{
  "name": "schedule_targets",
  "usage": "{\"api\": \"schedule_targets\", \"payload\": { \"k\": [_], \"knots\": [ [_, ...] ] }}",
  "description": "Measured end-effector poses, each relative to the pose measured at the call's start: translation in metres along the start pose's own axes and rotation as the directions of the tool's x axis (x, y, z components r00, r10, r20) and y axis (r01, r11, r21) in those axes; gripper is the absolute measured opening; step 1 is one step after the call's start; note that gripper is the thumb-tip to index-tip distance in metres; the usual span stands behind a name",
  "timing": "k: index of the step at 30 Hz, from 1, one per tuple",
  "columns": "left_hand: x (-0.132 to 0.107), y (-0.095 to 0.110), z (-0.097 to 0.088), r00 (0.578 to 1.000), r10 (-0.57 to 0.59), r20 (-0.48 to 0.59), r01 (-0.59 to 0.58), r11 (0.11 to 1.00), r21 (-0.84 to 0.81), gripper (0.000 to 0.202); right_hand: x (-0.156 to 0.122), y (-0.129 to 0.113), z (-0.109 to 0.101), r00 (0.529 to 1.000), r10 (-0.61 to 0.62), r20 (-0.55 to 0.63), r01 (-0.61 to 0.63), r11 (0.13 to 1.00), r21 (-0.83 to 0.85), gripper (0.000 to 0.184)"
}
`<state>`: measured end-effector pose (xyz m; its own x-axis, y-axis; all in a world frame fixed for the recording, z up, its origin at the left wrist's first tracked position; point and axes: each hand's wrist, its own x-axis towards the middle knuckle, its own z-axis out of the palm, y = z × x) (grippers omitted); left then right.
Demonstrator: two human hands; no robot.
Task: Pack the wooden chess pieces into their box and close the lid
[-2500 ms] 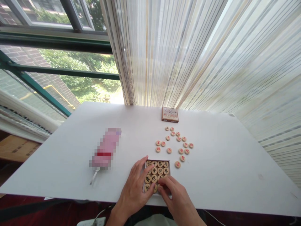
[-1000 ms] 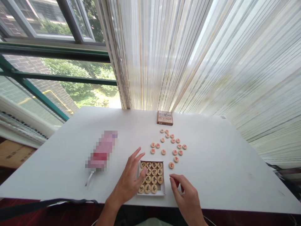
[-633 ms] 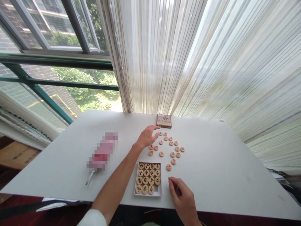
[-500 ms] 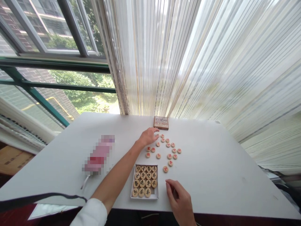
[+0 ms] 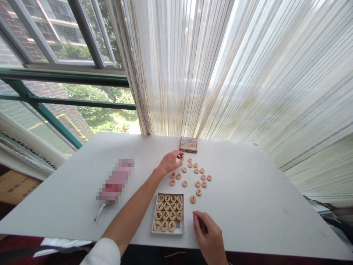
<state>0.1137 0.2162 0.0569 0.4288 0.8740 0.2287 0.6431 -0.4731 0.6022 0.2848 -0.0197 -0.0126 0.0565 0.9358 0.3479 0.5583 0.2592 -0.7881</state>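
A shallow white box tray (image 5: pixel 153 231) near the table's front edge holds several round wooden chess discs with black characters (image 5: pixel 168 211). Beyond it several loose discs with red characters (image 5: pixel 197 183) lie scattered on the white table (image 5: pixel 248 191). My left hand (image 5: pixel 170 162) is stretched out to the far end of that scatter, its fingers pinched on one disc (image 5: pixel 181 157). My right hand (image 5: pixel 208 232) rests on the table just right of the tray, fingers curled; whether anything is in them stays hidden.
A small printed box lid (image 5: pixel 188 144) lies at the far side by the striped curtain (image 5: pixel 234 73). A blurred pink object (image 5: pixel 114 181) with a white strap lies to the left. Windows stand behind the table's left part.
My left hand left the tray, reached forward to the far loose discs and closed its fingers on one. My right hand drew off the tray and settled beside it.
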Motion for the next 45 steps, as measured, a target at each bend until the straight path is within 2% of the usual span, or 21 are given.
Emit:
{"api": "schedule_targets", "payload": {
  "k": [4, 8, 14, 18, 23, 28, 32, 35, 37, 45],
  "knots": [
    [-0.038, 0.012, -0.013, 0.997, 0.059, -0.046, -0.063, 0.993, -0.097, 0.026, 0.003, -0.004, -0.001, 1.0, 0.017, -0.011, -0.017, 1.0, 0.003, 0.024],
    [-0.084, 0.022, -0.017, 0.992, 0.054, -0.116, -0.087, 0.947, -0.309, 0.026, 0.005, -0.007, -0.002, 0.997, 0.061, -0.038, -0.06, 0.998, 0.02, 0.026],
    [-0.145, 0.04, -0.012, 0.997, -0.011, -0.079, -0.023, 0.905, -0.426, 0.026, 0.011, -0.017, -0.004, 0.976, 0.219, -0.005, -0.216, 0.963, 0.16, 0.031],
    [-0.171, 0.046, 0.0, 0.997, -0.024, -0.068, -0.009, 0.893, -0.45, 0.026, 0.02, -0.031, 0.0, 0.967, 0.244, 0.072, -0.254, 0.924, 0.284, 0.034],
    [-0.184, 0.048, 0.013, 0.997, 0.016, -0.074, -0.046, 0.904, -0.425, 0.027, 0.031, -0.045, 0.012, 0.961, 0.182, 0.208, -0.261, 0.842, 0.473, 0.034],
    [-0.193, 0.043, 0.009, 0.988, 0.097, -0.117, -0.124, 0.961, -0.247, 0.036, 0.031, -0.042, 0.015, 0.953, 0.191, 0.237, -0.287, 0.821, 0.493, 0.035],
    [-0.207, 0.032, -0.003, 0.993, 0.051, -0.109, -0.058, 0.996, -0.063, 0.057, 0.027, -0.025, 0.009, 0.953, 0.229, 0.199, -0.297, 0.843, 0.449, 0.037],
    [-0.219, 0.023, -0.005, 0.999, -0.005, -0.037, 0.005, 1.0, 0.001, 0.086, 0.024, -0.015, 0.004, 0.943, 0.262, 0.203, -0.326, 0.844, 0.426, 0.036],
    [-0.223, 0.018, -0.003, 1.0, -0.031, 0.0, 0.031, 0.999, 0.018, 0.098, 0.022, -0.011, 0.002, 0.938, 0.267, 0.221, -0.338, 0.841, 0.423, 0.034],
    [-0.224, 0.015, 0.004, 0.999, -0.053, 0.005, 0.053, 0.998, 0.03, 0.102, 0.023, -0.012, 0.002, 0.965, 0.141, 0.221, -0.217, 0.903, 0.371, 0.026]
  ]
}}
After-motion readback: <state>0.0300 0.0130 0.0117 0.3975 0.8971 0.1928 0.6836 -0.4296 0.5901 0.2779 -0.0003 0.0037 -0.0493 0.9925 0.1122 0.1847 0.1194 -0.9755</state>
